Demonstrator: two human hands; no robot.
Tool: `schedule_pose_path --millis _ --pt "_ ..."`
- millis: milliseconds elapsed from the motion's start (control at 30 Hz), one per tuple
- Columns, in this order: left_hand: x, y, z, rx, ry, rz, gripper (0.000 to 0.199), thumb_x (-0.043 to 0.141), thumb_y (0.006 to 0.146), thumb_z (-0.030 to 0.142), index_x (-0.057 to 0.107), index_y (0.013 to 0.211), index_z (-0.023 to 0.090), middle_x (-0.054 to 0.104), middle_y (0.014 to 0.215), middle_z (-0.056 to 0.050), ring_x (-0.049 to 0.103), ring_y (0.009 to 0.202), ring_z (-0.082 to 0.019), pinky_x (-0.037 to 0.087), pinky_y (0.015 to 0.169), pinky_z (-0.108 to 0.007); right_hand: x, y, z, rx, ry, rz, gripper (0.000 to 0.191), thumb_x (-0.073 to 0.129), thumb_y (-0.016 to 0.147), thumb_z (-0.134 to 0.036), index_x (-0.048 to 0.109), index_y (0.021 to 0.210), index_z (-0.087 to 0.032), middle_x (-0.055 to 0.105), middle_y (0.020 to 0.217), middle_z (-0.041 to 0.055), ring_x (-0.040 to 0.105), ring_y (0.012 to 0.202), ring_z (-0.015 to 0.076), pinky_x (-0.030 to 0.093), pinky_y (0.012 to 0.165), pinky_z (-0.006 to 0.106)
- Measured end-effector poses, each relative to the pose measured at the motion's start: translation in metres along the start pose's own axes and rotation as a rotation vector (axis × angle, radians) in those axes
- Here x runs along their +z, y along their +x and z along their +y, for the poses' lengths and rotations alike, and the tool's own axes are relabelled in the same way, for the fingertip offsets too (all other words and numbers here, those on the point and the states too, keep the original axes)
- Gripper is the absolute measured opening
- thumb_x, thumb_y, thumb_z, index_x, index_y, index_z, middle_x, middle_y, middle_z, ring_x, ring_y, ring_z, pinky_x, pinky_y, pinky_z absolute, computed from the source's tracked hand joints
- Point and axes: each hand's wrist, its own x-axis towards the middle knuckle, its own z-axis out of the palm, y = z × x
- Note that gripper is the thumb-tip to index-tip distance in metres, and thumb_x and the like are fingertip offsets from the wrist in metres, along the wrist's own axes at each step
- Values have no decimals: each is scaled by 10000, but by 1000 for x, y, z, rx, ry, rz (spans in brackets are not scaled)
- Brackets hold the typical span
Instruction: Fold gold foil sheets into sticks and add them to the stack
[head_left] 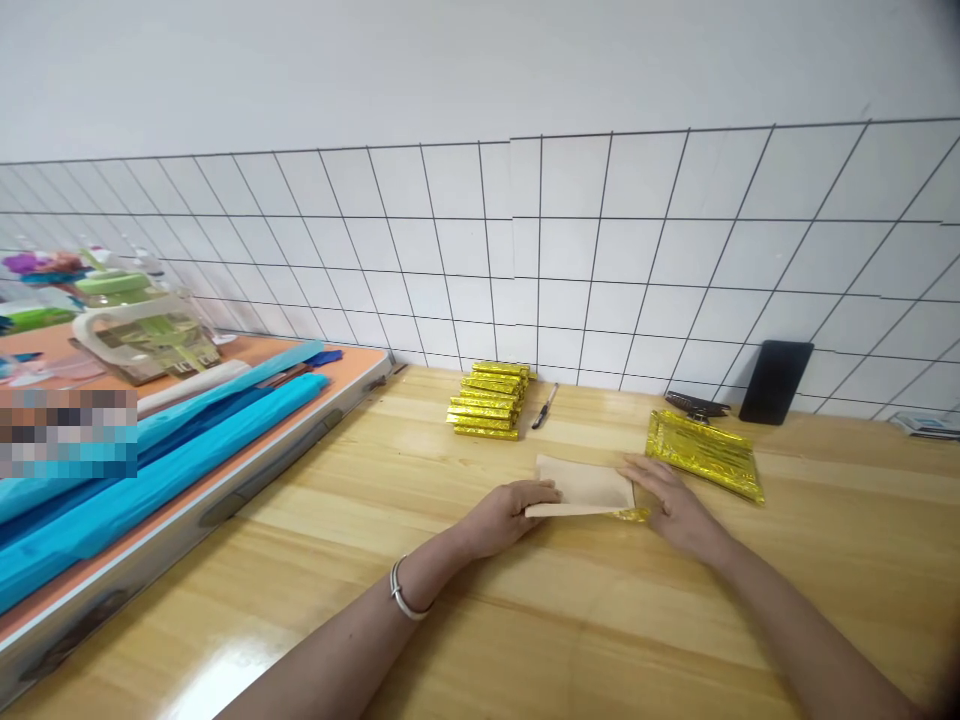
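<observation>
A small tan sheet of paper lies on the wooden table between my two hands, its near edge folded up and a bit of gold foil showing at the near right corner. My left hand grips its left end, fingers over the paper and thumb hidden. At the right end, my right hand holds the edge with fingers bent over it. Just beyond my right hand are flat gold foil sheets. Farther back, a row of rolled gold foil tubes sits next to a pen.
A black phone leans against the tiled wall, with a dark claw-shaped clip beside it. On the left, an orange-topped board bears rolls of blue paper and a green-lidded cup. A flat stack lies far right.
</observation>
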Motion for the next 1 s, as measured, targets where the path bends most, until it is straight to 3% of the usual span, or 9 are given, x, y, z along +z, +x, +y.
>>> schedule_pose_path --millis 133,267,333,400,467,567,700,867,1000 --pt "1 0 3 -70 -35 49 358 430 858 186 575 1181 240 550 1268 -9 483 1194 -170 368 1021 -294 -10 0 -15 -79 61 -133 650 525 668 -162 450 1305 -269 259 1472 42 197 1344 290 202 1068 497" --pt "1 1 6 -66 -47 59 327 423 878 232 591 1158 234 586 1219 -22 510 1157 -176 385 986 -286 -8 3 -31 -101 96 -97 464 615 704 -323 577 1159 -239 483 1294 92 387 1208 297 296 1004 465" --pt "0 1 6 -43 -65 60 310 422 881 240 607 1129 228 610 1175 -23 522 1132 -180 388 962 -275 -3 5 -36 -37 141 -54 299 595 745 -377 649 986 -208 603 1069 92 508 1030 259 390 897 399" --pt "0 1 6 -74 -93 68 290 419 888 276 627 1083 217 641 1105 -23 561 1051 -184 413 896 -261 3 7 -39 69 231 -72 252 537 792 -407 658 812 -186 625 845 57 557 823 210 436 727 316" --pt "0 1 4 -182 -98 101 292 414 892 338 652 964 185 674 945 -22 602 866 -171 441 745 -232 7 6 -41 186 327 -150 315 486 820 -433 623 697 -178 581 677 9 532 643 160 390 561 250" --pt "3 0 4 -356 17 192 312 438 871 389 611 749 160 623 685 3 543 624 -131 358 545 -198 10 4 -43 308 369 -206 322 505 791 -460 579 643 -184 519 555 -36 473 529 124 298 475 215" --pt "8 -1 12 -452 292 252 222 469 848 337 545 710 181 582 619 11 518 568 -126 272 514 -210 10 4 -51 395 163 -167 261 539 755 -442 549 653 -202 551 555 -32 485 530 128 267 475 214" --pt "13 -3 20 -474 545 196 154 432 862 301 517 777 204 632 714 -16 587 641 -165 256 526 -234 10 6 -63 403 -200 -206 241 426 843 -412 478 705 -222 591 593 -8 536 556 154 227 489 236" --pt "13 -5 20 -479 624 139 131 436 861 317 505 820 214 630 765 -17 599 686 -181 301 552 -243 11 7 -68 409 -298 -256 176 445 837 -389 471 753 -235 632 677 7 584 626 186 223 491 243"
